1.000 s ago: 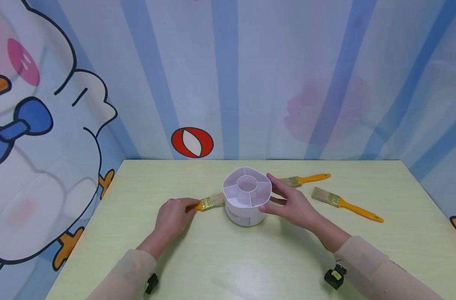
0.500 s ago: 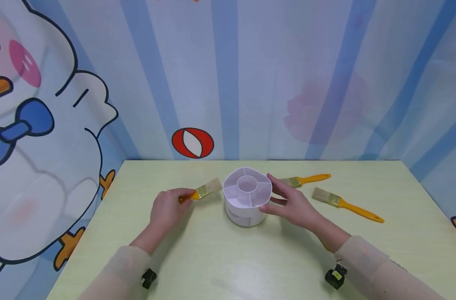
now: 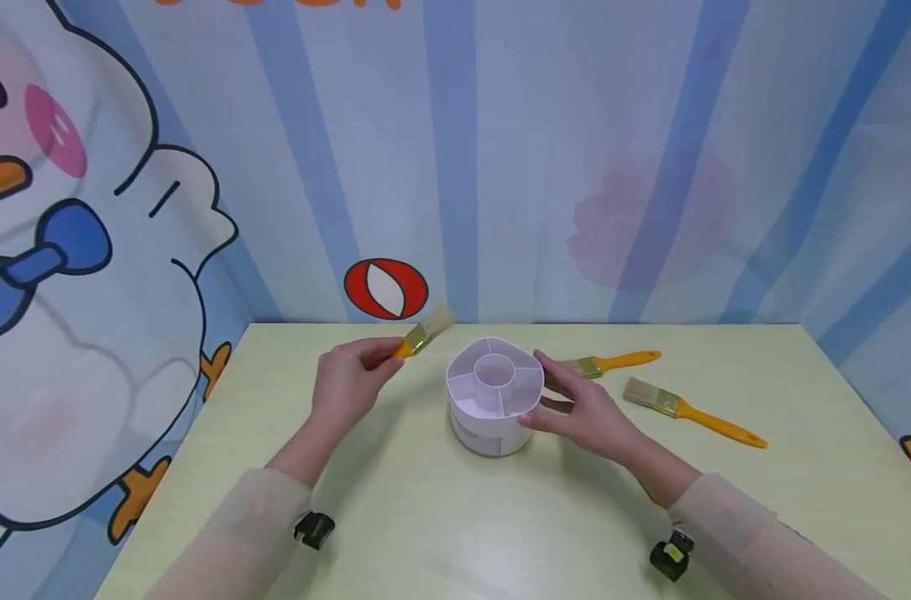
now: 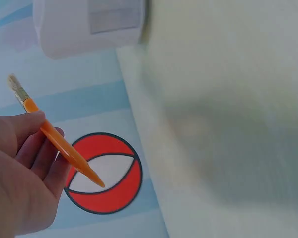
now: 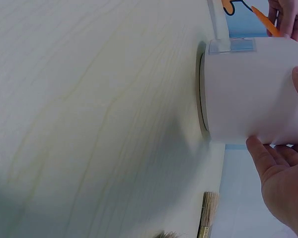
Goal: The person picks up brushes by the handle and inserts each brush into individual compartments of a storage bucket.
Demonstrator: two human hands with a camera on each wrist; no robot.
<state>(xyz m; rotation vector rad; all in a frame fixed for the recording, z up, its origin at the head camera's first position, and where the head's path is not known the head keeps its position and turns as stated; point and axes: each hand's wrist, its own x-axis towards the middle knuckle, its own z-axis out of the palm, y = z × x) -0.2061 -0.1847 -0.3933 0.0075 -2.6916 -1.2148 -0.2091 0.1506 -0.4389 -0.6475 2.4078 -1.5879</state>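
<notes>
A paintbrush (image 3: 419, 334) with an orange handle, metal ferrule and pale bristles is held up off the table by my left hand (image 3: 347, 383). Thumb and fingers pinch its handle, bristles pointing up and to the right. In the left wrist view the handle (image 4: 64, 148) slants across the fingers. Right of that brush stands a white round organizer (image 3: 493, 433), upright on the table, its top split into several compartments around a central ring. My right hand (image 3: 586, 408) grips its right side, thumb in front and fingers behind. In the right wrist view the organizer's wall (image 5: 253, 94) lies between thumb and fingers.
Two more orange-handled paintbrushes lie on the pale table (image 3: 493, 525): one brush (image 3: 623, 360) behind the right hand, partly hidden, and another brush (image 3: 695, 412) farther right. A printed curtain (image 3: 530, 167) hangs along the table's back edge.
My left hand has lifted the paintbrush from beside the organizer, up and away from the table, and its bristles now tilt upward. The right hand and organizer have stayed put.
</notes>
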